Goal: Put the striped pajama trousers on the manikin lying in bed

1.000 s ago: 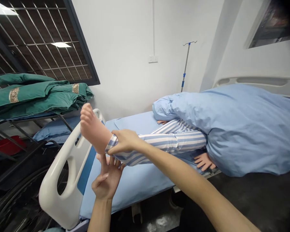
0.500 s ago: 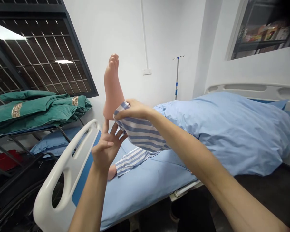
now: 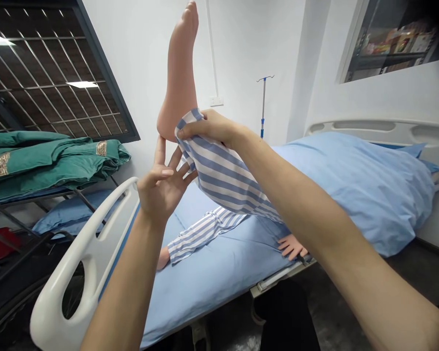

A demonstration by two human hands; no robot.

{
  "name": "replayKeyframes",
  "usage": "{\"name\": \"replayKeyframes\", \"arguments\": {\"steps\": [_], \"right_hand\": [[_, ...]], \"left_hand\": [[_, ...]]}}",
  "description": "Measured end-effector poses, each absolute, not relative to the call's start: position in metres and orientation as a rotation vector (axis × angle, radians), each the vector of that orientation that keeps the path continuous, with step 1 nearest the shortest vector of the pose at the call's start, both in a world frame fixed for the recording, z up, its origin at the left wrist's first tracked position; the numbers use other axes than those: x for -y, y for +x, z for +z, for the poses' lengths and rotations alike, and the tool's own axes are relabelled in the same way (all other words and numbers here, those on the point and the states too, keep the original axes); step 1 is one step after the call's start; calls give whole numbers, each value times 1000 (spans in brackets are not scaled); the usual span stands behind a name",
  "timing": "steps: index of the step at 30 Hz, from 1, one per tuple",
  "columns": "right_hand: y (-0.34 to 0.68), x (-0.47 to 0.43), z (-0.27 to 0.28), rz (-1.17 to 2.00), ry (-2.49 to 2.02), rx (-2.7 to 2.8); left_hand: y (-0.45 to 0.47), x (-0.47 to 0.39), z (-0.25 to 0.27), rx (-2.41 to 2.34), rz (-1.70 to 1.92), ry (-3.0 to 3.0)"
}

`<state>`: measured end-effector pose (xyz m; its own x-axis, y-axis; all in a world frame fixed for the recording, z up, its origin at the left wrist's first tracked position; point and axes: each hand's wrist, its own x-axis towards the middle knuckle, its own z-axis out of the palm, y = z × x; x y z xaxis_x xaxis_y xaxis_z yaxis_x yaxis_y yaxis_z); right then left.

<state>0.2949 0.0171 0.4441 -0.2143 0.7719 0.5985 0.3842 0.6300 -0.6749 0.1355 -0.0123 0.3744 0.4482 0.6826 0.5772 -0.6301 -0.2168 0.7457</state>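
Note:
A manikin's leg is raised above the bed, its bare foot pointing up and its shin in a blue-and-white striped trouser leg. My right hand grips the ankle at the trouser cuff, thumb on the near side. Under the heel and lower calf, my left hand lies palm up with its fingers spread, fingertips touching the heel and cuff. On the mattress rests the other striped leg, its foot partly hidden behind my left forearm. A manikin's hand shows at the bed's near edge.
The white footboard stands at the left. A blue quilt covers the manikin's upper part, with the headboard beyond. An IV pole stands behind the bed. Green padded bedding lies on a rack at left, near a wheelchair's dark wheel.
Both my hands and the raised leg have moved higher in view, while the camera has shifted slightly. The manikin's hand at the bed edge now shows more fully.

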Motion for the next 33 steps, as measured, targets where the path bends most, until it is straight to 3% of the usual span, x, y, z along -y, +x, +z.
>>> {"name": "replayKeyframes", "arguments": {"steps": [7, 14, 33], "right_hand": [[261, -21, 424, 567, -926, 1950], [199, -56, 370, 562, -965, 2097], [102, -70, 238, 237, -1386, 2435]], "left_hand": [[110, 8, 344, -111, 1283, 1172], [58, -10, 289, -154, 1356, 928], [-17, -8, 148, -122, 1403, 383]]}}
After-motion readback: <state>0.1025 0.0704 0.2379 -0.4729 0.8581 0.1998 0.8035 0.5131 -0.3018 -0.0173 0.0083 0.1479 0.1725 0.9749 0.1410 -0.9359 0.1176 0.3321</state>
